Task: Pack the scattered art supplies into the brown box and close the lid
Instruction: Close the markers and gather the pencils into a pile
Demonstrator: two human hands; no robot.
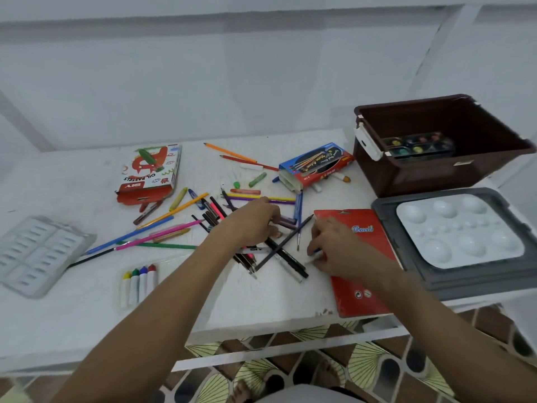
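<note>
At the white table [261,298], both hands are gathering thin, light, roll-prone pencils [279,254]: left hand [255,221] gripping several mid-shaft, right hand [328,245] pinching one.

- The red and white crayon carton [149,173], lying at the far left of the bench [261,298], reads "OIL PASTELS", upside down as seen from here; beside that, a red patch bears the white letters "DIY", also upside down.
- The flat red packet [359,274] at the near right carries the word "Pencil" in blue script near its far end.
- The blue paint box [315,164] has gold script across its dark panel, too blurred to read.
- A black pen [286,257] shows small white lettering, illegible.
</note>
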